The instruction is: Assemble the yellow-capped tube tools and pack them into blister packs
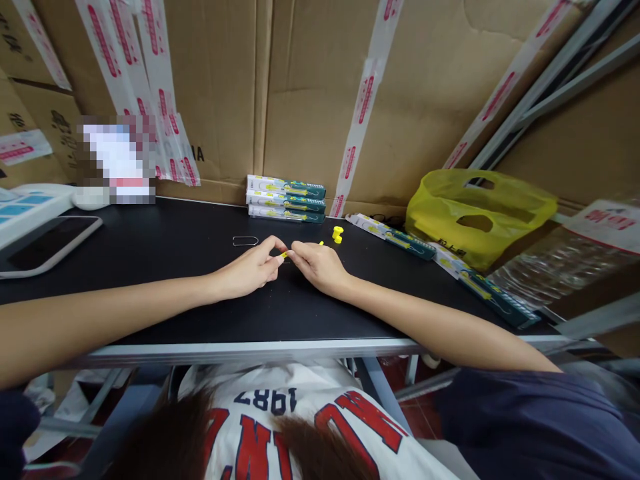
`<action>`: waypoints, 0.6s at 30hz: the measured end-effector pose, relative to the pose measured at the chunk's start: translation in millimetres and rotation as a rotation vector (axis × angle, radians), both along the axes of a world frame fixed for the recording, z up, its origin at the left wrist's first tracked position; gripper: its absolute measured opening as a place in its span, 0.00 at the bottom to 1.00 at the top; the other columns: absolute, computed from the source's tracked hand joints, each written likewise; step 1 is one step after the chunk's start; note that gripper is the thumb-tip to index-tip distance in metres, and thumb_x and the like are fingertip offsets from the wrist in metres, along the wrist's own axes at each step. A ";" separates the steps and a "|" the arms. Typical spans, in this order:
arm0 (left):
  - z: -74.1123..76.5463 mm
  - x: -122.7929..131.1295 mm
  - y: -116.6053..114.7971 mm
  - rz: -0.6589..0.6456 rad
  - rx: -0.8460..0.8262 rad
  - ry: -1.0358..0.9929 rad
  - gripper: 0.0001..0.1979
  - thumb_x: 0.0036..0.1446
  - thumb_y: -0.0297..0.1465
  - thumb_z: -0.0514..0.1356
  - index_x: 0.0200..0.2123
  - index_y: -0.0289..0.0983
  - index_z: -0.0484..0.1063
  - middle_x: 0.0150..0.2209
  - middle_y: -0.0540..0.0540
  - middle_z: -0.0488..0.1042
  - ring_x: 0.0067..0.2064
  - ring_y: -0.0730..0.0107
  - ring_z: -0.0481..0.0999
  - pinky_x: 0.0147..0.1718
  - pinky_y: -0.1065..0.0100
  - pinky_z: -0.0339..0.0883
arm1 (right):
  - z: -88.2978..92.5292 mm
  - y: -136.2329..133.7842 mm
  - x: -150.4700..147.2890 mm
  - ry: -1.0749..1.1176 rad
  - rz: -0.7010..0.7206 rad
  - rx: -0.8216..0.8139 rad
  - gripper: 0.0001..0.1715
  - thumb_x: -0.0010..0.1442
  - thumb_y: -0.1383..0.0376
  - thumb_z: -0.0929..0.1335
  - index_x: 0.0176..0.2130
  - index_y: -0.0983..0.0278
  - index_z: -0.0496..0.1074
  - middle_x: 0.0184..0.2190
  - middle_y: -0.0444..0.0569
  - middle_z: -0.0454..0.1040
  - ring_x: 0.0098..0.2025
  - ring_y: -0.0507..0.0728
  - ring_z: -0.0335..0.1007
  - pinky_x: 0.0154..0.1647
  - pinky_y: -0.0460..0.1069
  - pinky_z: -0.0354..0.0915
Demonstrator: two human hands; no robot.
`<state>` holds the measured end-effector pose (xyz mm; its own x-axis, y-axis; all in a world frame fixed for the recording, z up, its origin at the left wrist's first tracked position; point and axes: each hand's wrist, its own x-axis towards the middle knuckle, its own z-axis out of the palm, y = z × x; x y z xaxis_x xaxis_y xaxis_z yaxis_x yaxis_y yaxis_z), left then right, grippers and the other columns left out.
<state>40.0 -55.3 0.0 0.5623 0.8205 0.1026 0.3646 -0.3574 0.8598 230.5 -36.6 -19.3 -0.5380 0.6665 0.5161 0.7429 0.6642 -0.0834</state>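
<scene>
My left hand (245, 272) and my right hand (320, 268) meet over the black table, fingers closed in a pinch. Between their fingertips shows a small yellow piece (285, 255), mostly covered, so its full shape is hidden. A thin pale line, perhaps wire, shows just under the fingertips. Behind my right hand peeks a yellow bit (321, 243); whether it belongs to the held piece I cannot tell. Small yellow plastic parts (338, 234) lie just beyond that hand. Past my left hand rests a U-shaped bent metal wire (245, 241).
Several slim printed boxes (286, 199) are stacked against the cardboard wall (310, 87). More such boxes (393, 235) lie along the right, beside a yellow plastic bag (475, 220) and clear plastic packaging (560, 260). A phone (50, 243) lies at the left.
</scene>
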 end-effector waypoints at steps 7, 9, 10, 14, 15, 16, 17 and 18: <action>1.4 0.1 -4.9 -0.043 0.105 -0.041 0.07 0.64 0.34 0.48 0.43 0.39 0.59 0.20 0.58 0.57 0.20 0.79 0.55 0.19 0.77 0.51 | 4.0 -0.6 1.4 -0.116 0.014 0.137 0.23 0.70 0.56 0.51 0.32 0.63 0.64 0.26 0.50 0.68 0.30 0.55 0.60 0.26 0.49 0.43; 0.5 -0.4 -5.4 -0.052 0.112 -0.051 0.08 0.64 0.35 0.48 0.44 0.39 0.58 0.20 0.59 0.58 0.20 0.80 0.55 0.20 0.77 0.52 | 4.4 0.3 2.7 -0.091 0.039 0.126 0.24 0.70 0.55 0.50 0.32 0.63 0.64 0.26 0.50 0.67 0.30 0.55 0.60 0.26 0.49 0.44; -0.1 -0.6 -5.2 -0.058 0.101 -0.060 0.08 0.64 0.35 0.48 0.44 0.39 0.58 0.20 0.59 0.58 0.20 0.80 0.55 0.20 0.77 0.53 | 4.6 1.0 3.8 -0.073 0.059 0.113 0.24 0.70 0.55 0.50 0.33 0.63 0.64 0.27 0.50 0.67 0.30 0.55 0.60 0.27 0.48 0.45; -1.9 -0.9 -3.2 -0.080 0.039 -0.076 0.13 0.65 0.36 0.47 0.51 0.40 0.56 0.19 0.59 0.59 0.18 0.80 0.55 0.18 0.78 0.53 | 6.2 4.2 10.8 0.043 0.171 0.013 0.23 0.69 0.53 0.51 0.32 0.62 0.62 0.28 0.48 0.67 0.31 0.55 0.61 0.31 0.48 0.53; -2.0 -0.9 -2.6 -0.081 0.025 -0.073 0.15 0.65 0.37 0.47 0.53 0.41 0.55 0.19 0.59 0.60 0.17 0.80 0.55 0.18 0.78 0.53 | 6.8 4.8 12.5 0.085 0.204 -0.023 0.22 0.69 0.53 0.52 0.32 0.62 0.61 0.29 0.48 0.67 0.32 0.54 0.62 0.32 0.48 0.55; -2.0 -0.9 -2.1 -0.080 0.009 -0.071 0.17 0.65 0.37 0.48 0.55 0.41 0.54 0.19 0.59 0.60 0.17 0.81 0.54 0.17 0.78 0.52 | 7.2 5.1 13.7 0.130 0.239 -0.062 0.22 0.69 0.53 0.52 0.33 0.62 0.62 0.30 0.48 0.67 0.33 0.54 0.62 0.34 0.48 0.56; -1.9 -1.0 -1.6 -0.082 -0.008 -0.071 0.18 0.65 0.38 0.48 0.57 0.42 0.53 0.19 0.59 0.61 0.17 0.81 0.54 0.16 0.79 0.52 | 7.5 5.1 14.3 0.176 0.277 -0.104 0.21 0.69 0.53 0.53 0.34 0.62 0.62 0.31 0.48 0.68 0.33 0.54 0.63 0.36 0.49 0.58; -1.9 -1.2 -1.0 -0.085 -0.025 -0.073 0.19 0.65 0.38 0.48 0.57 0.42 0.53 0.19 0.59 0.61 0.16 0.81 0.54 0.15 0.79 0.52 | 7.7 4.9 14.2 0.219 0.316 -0.149 0.20 0.69 0.54 0.53 0.35 0.62 0.63 0.32 0.48 0.68 0.34 0.54 0.63 0.37 0.49 0.59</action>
<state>38.8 -56.3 -1.9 0.6216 0.7731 0.1264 0.2698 -0.3627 0.8920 244.7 -31.7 -11.6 -0.6166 0.5624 0.5510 0.4585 0.8254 -0.3294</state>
